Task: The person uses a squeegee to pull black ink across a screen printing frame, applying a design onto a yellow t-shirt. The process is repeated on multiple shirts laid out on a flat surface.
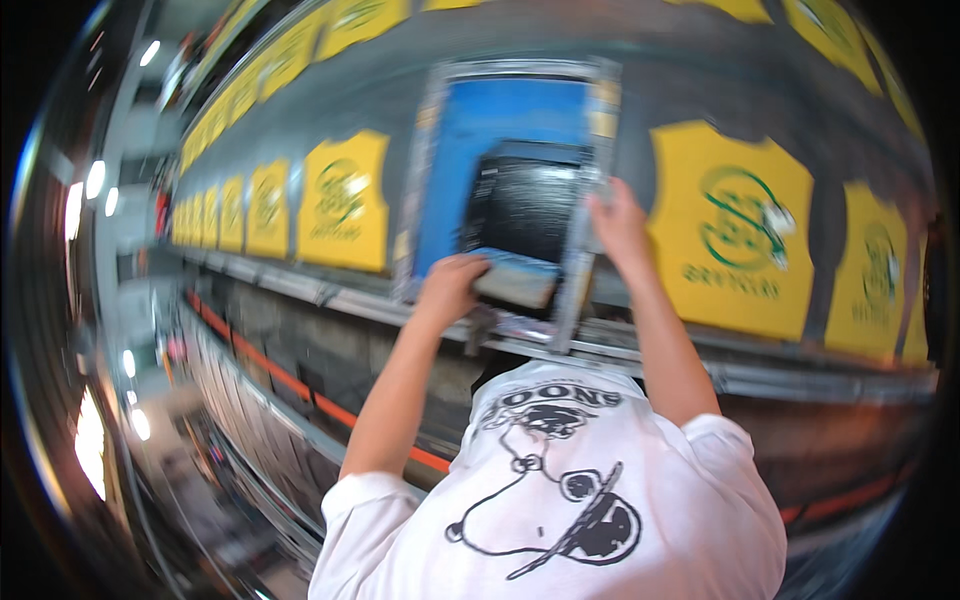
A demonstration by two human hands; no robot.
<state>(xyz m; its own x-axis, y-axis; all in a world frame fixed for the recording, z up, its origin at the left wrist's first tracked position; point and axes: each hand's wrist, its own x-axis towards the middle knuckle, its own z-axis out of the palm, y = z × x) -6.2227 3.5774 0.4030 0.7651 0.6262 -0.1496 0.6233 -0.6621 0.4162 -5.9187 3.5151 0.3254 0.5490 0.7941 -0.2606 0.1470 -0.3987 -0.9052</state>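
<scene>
In front of me a screen-printing frame [431, 120] with metal edges and a blue mesh [520, 105] lies on a long dark table. A glossy black patch [522, 207] covers the mesh's lower middle and right. My right hand [618, 222] is closed on the frame's right side bar. Near the lower left of the black patch, my left hand [455, 288] has its fingers curled at the end of a pale flat strip [520, 278]. Blur hides whether it grips that strip. Yellow garment pieces [343, 200] with a green print lie on both sides of the frame.
A metal rail [290, 286] runs along the table's near edge, with an orange bar [330, 405] below it. More yellow pieces [748, 225] line the table to the right, and another row [365, 12] lies beyond. Lights and an aisle show at the left.
</scene>
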